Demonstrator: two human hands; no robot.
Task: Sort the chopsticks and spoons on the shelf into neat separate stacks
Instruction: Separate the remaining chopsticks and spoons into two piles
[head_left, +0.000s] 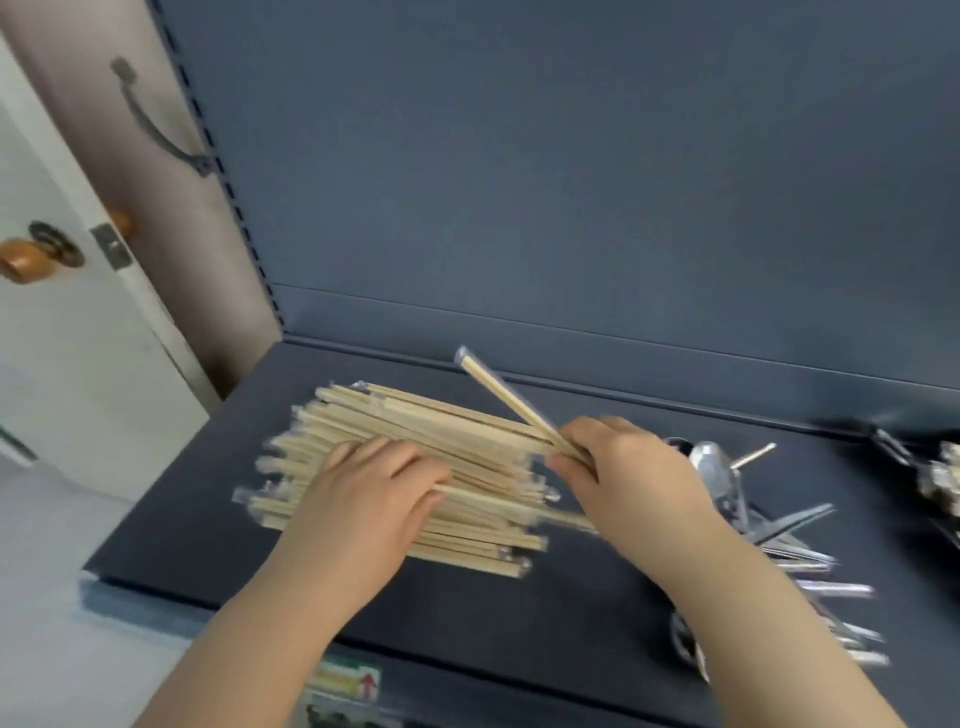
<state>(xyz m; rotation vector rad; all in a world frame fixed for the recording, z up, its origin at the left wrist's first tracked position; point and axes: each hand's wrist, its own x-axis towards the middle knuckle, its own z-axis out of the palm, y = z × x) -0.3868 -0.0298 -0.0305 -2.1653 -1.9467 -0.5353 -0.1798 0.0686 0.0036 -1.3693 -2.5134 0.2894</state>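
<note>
Chopsticks stack (457, 447) sits left-centre on the dark shelf (571, 597), wrapped pairs piled several deep. The pile's long axis runs left-right across the shelf, slightly skewed, with the left ends a touch farther back than the right ends. Ends are ragged, worst on the left side.

Left hand (363, 499) lies flat on top of the pile, fingers fairly straight, pressing down and not gripping. Right hand (623, 467) pinches one wrapped chopstick pair (506, 397) by its near end, just at the pile's right edge. That pair is tilted out of line. Its free end points up and back-left, crossing above the pile.

Step in hand, as I judge it: add this pair to the pile. To do it well:
- Swing the free end down and round until it runs parallel with the rest, then lay it on top.
- Keep the left hand pressing. The wrappers look slick, so the pile could slide.
- Then butt the right ends square with a palm.

Spoons (722, 478) lie in a loose heap at right, partly hidden behind the right forearm, handles fanning right and forward. One thin stick (753, 457) pokes out among them, so sorting looks unfinished. A blurred metal object is at far right; I can't tell what it is.
</note>
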